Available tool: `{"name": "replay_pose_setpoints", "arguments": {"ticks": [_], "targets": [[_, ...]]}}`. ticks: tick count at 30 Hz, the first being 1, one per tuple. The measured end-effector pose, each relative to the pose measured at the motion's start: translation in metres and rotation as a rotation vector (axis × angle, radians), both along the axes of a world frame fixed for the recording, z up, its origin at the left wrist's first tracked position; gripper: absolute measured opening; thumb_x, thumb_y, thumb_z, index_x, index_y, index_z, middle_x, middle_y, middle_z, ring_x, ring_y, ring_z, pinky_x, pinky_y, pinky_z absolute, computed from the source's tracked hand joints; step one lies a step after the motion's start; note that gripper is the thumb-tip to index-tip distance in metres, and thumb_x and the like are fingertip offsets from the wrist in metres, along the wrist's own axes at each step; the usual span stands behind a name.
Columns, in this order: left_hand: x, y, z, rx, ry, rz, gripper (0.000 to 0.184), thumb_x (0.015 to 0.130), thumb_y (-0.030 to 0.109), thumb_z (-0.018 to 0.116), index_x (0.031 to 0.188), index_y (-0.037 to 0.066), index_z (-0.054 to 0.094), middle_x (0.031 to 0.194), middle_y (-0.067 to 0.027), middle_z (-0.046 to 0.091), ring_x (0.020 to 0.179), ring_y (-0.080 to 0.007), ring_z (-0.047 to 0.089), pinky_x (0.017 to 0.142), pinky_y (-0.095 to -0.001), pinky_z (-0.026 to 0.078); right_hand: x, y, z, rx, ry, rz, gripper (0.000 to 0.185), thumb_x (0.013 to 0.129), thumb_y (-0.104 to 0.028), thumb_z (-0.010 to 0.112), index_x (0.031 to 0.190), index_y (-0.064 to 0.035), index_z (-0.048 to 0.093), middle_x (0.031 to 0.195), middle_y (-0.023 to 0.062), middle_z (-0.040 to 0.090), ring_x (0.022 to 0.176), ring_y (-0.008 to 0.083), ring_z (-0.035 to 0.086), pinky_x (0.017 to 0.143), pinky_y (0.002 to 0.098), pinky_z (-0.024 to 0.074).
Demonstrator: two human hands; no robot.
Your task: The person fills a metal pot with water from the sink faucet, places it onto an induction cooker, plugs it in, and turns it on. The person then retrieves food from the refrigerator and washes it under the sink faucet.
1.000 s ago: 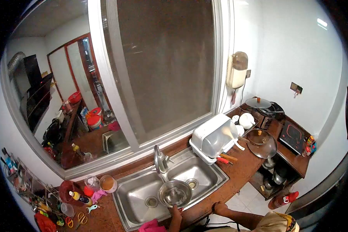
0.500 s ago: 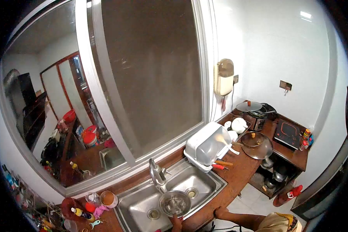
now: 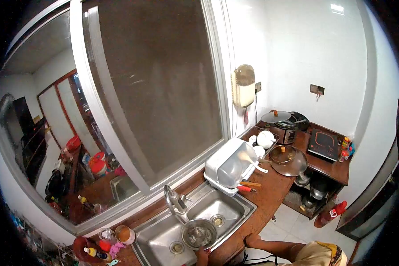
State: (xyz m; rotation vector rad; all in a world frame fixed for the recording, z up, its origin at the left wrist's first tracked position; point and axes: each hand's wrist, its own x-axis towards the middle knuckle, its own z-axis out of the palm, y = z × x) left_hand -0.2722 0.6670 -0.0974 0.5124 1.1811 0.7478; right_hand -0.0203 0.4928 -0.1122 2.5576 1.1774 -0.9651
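A round metal bowl [image 3: 188, 232] sits over the divider of the double sink, below the faucet, with water or something shiny inside that I cannot make out. My left hand [image 3: 202, 254] grips the bowl's near rim; only part of this hand shows at the bottom edge. My right hand [image 3: 252, 240] rests at the front edge of the wooden counter, apart from the bowl, and its fingers are too small and dark to read. The faucet [image 3: 176, 201] rises behind the bowl. Around it lies the steel double sink [image 3: 151, 235].
A white dish box [image 3: 221, 166] with a clear cover stands right of the sink, near a red-handled tool [image 3: 245, 189]. Farther right are a large pan lid [image 3: 292, 165], a cooker [image 3: 283, 133] and an induction hob [image 3: 323, 144]. A yellow bottle [image 3: 95, 253] and cups stand left.
The view has shifted slightly, so the room's things appear a little farther left. My left hand stays at the bowl's rim and my right hand stays at the counter edge.
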Motion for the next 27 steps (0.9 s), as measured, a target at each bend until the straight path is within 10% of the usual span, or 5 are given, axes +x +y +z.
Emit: {"name": "replay_pose_setpoints", "arguments": {"ticks": [8, 21, 22, 23, 27], "targets": [[0.005, 0.003, -0.006, 0.037, -0.011, -0.036, 0.053, 0.085, 0.022, 0.051, 0.129, 0.007, 0.026, 0.095, -0.0189, 0.056, 0.064, -0.0266, 0.06, 0.052, -0.0325, 0.052, -0.017, 0.002, 0.108, -0.143, -0.079, 0.403, 0.027, 0.086, -0.019, 0.048, 0.105, -0.0108, 0.065, 0.116, 0.0064, 0.06, 0.104, 0.0259, 0.058, 0.076, 0.0397, 0.0515], [-0.014, 0.013, -0.055, 0.151, -0.101, -0.062, 0.049, 0.086, 0.021, 0.05, 0.127, 0.004, 0.028, 0.094, -0.02, 0.056, 0.063, -0.0266, 0.059, 0.052, -0.0324, 0.052, -0.012, -0.008, 0.094, 0.056, -0.208, 0.596, 0.024, 0.084, -0.016, 0.051, 0.1, -0.0101, 0.067, 0.108, 0.0087, 0.063, 0.098, 0.0259, 0.061, 0.073, 0.0395, 0.0515], [-0.031, 0.003, -0.104, 0.284, -0.9, -0.086, 0.049, 0.086, 0.021, 0.05, 0.126, 0.004, 0.028, 0.093, -0.0201, 0.056, 0.063, -0.0266, 0.059, 0.052, -0.0324, 0.052, -0.013, -0.006, 0.097, 0.056, -0.205, 0.596, 0.024, 0.083, -0.015, 0.051, 0.1, -0.0097, 0.067, 0.108, 0.0091, 0.063, 0.097, 0.026, 0.061, 0.073, 0.0396, 0.0515], [-0.023, 0.012, -0.076, 0.179, -0.117, -0.062, 0.048, 0.086, 0.021, 0.05, 0.126, 0.003, 0.029, 0.093, -0.0201, 0.056, 0.063, -0.0268, 0.059, 0.052, -0.0324, 0.052, -0.014, -0.006, 0.099, 0.055, -0.201, 0.592, 0.024, 0.083, -0.015, 0.051, 0.099, -0.0093, 0.067, 0.107, 0.0094, 0.063, 0.097, 0.0262, 0.061, 0.073, 0.0396, 0.0515], [-0.022, 0.007, -0.044, 0.17, -0.084, -0.051, 0.046, 0.086, 0.022, 0.05, 0.122, 0.001, 0.033, 0.092, -0.02, 0.057, 0.064, -0.0274, 0.059, 0.053, -0.0324, 0.051, -0.014, -0.004, 0.108, 0.065, -0.207, 0.583, 0.023, 0.082, -0.013, 0.052, 0.098, -0.0077, 0.068, 0.104, 0.0109, 0.064, 0.095, 0.0268, 0.061, 0.073, 0.0399, 0.0516]]}}
